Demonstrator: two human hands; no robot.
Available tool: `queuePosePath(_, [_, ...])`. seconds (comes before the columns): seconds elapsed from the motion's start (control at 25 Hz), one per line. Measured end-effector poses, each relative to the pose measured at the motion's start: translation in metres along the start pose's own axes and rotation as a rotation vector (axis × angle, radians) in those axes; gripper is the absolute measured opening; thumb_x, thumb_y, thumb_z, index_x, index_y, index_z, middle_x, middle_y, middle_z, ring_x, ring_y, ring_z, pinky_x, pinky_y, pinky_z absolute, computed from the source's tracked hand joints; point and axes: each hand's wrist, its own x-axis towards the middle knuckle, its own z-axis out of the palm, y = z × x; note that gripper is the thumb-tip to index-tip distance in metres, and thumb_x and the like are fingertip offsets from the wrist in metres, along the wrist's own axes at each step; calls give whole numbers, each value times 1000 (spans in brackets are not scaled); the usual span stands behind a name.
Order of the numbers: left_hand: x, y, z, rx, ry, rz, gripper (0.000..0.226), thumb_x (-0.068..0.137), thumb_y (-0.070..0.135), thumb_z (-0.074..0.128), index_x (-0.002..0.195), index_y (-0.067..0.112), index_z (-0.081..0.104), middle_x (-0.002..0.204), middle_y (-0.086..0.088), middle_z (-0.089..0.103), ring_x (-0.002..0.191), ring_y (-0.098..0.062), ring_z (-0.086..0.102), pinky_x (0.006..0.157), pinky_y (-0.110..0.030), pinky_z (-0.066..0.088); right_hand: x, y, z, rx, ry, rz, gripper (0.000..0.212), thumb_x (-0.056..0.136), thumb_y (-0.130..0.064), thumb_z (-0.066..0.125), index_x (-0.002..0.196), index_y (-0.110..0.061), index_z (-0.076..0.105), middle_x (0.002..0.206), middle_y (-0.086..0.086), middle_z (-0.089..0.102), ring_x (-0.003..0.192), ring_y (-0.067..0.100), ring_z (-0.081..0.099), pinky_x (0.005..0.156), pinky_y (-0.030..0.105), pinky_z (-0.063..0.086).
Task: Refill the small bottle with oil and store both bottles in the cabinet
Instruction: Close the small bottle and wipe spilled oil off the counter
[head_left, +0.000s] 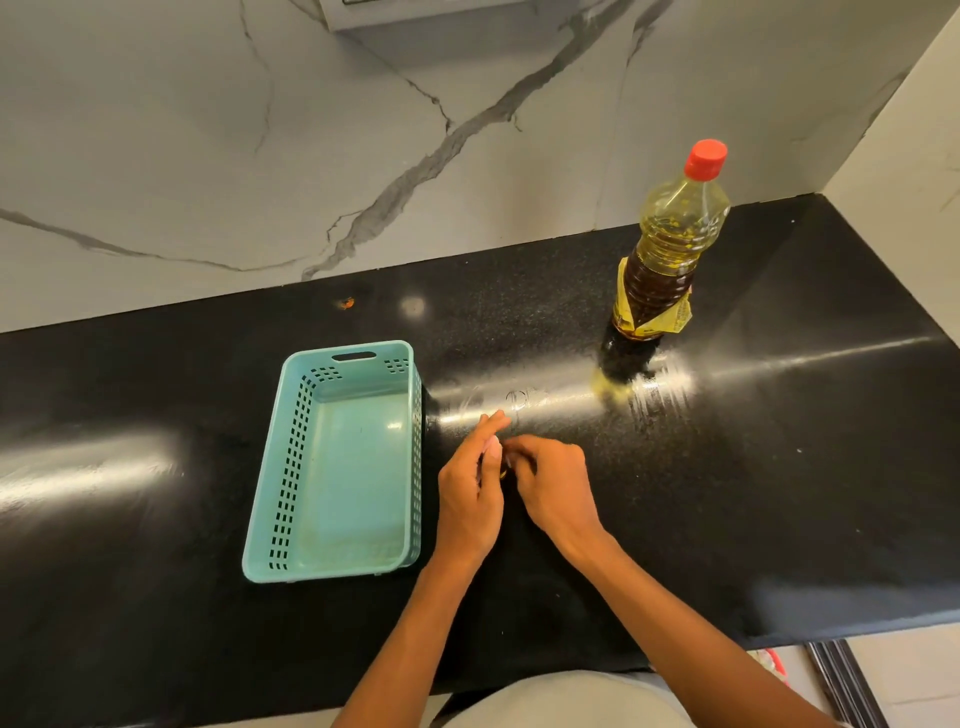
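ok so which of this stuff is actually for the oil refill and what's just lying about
For the job: large oil bottle, red cap on; small item, mostly hidden between left hand and right hand, probably the small bottle.
Just lying about: teal basket, orange speck on the counter.

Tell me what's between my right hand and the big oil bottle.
In the head view, only bare black counter, with smeared glare, lies between the right hand and the big oil bottle.
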Motion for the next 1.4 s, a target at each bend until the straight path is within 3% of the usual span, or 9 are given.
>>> queuePosePath(0.16, [-3, -9, -2, 234, -84, 117, 39, 100, 6, 59, 138, 4, 54, 114, -12, 66, 103, -16, 63, 94, -28, 53, -9, 16, 0, 113, 25, 228, 18, 91, -14, 68, 106, -20, 75, 91, -13, 73, 79, -6, 67, 78, 6, 51])
queuePosePath(0.32, [-5, -2, -6, 181, 87, 125, 24, 98, 6, 62, 122, 8, 58, 105, 11, 63, 95, 2, 62, 83, -22, 55, -14, 18, -2, 324, 66, 404, 17, 88, -17, 71, 96, -32, 75, 88, -16, 73, 81, -7, 68, 78, 14, 56])
queuePosePath(0.4, [-7, 3, -9, 110, 119, 125, 22, 99, 9, 62, 120, 13, 56, 108, 18, 62, 102, 4, 64, 84, -17, 56, -11, 14, -4, 468, 34, 483, 19, 86, -16, 73, 92, -34, 74, 90, -12, 74, 86, -3, 69, 76, 14, 57])
queuePosePath(0.6, [-12, 14, -13, 93, 129, 123, 24, 99, 11, 60, 121, 12, 52, 112, 9, 65, 109, 4, 64, 89, -10, 52, -9, 10, -6, 891, -86, 716, 18, 85, -5, 72, 100, -15, 76, 103, 7, 75, 102, 18, 70, 90, 31, 56])
queuePosePath(0.72, [3, 15, -14, 140, 169, 104, 20, 100, 13, 59, 119, 13, 51, 102, 11, 60, 100, 13, 60, 78, -4, 49, -16, 16, -18, 1049, -105, 758, 23, 83, 3, 68, 96, -13, 79, 104, 10, 75, 97, 18, 71, 81, 26, 57])
queuePosePath(0.84, [37, 23, 0, 177, 120, 143, 17, 102, 11, 56, 113, 20, 48, 101, 7, 58, 91, 8, 59, 75, -8, 49, -23, 23, -36, 1170, -137, 707, 27, 71, -5, 73, 95, -16, 80, 104, 6, 76, 94, 15, 73, 75, 21, 57])
queuePosePath(1.08, [142, 23, 33, 288, 42, 71, 13, 104, 11, 50, 116, 5, 46, 104, -17, 60, 91, -33, 63, 81, -45, 56, -46, 35, -56, 557, -6, 527, 20, 88, -14, 70, 95, -32, 77, 97, -12, 75, 94, 2, 70, 70, 16, 56])
queuePosePath(1.28, [189, 5, 40, 385, -49, 78, 10, 105, 8, 47, 115, 6, 44, 103, -17, 57, 91, -27, 58, 77, -37, 53, -54, 55, -80, 208, 207, 422, 15, 90, -19, 69, 99, -30, 75, 90, -19, 74, 88, -5, 68, 77, 12, 54])
queuePosePath(1.4, [202, -1, 42, 416, -59, 77, 14, 103, 7, 52, 115, 3, 45, 104, -20, 59, 94, -36, 61, 83, -51, 56, -45, 70, -100, -3, 304, 353, 15, 88, -14, 71, 98, -24, 77, 91, -18, 73, 88, -9, 66, 77, 5, 49])
